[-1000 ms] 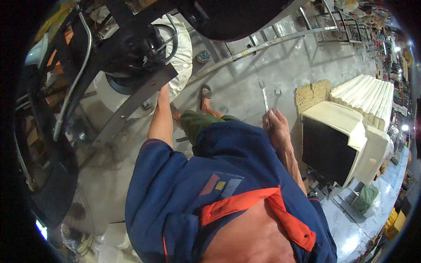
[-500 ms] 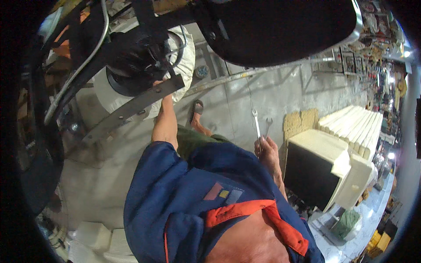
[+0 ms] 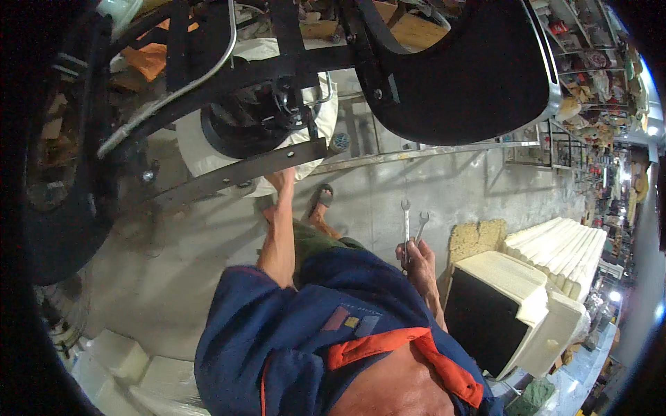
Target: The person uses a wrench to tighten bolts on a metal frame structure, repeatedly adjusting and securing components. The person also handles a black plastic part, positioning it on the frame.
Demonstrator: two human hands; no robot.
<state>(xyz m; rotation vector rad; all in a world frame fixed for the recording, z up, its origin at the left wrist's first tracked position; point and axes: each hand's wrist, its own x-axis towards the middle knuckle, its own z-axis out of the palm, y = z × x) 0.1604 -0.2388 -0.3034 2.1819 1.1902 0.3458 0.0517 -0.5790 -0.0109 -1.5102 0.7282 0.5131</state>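
In my right hand [image 3: 418, 263] are two metal wrenches, held by their lower ends with their heads up. The longer wrench [image 3: 406, 223] shows an open jaw; a shorter wrench [image 3: 422, 224] lies beside it, also open-jawed. My left hand [image 3: 283, 178] reaches up to the lower edge of a dark flat metal bar [image 3: 257, 168] with bolt holes. The bar hides its fingers, so I cannot see whether they grip it. Behind the bar is a round black part [image 3: 243, 128] with a pale cover [image 3: 191, 142] around it.
A black frame with a curved panel [image 3: 458, 90] spans the top. At right lie a cream box with a dark face [image 3: 482, 315] and a stack of cream ribbed pieces [image 3: 555, 246]. Wrapped pale blocks [image 3: 114, 357] lie at lower left. A metal rail [image 3: 416, 156] crosses the floor.
The view has shifted, so the frame appears lower and further right. My left hand has drawn back from behind the bar to its lower edge. The wrenches stay in my right hand.
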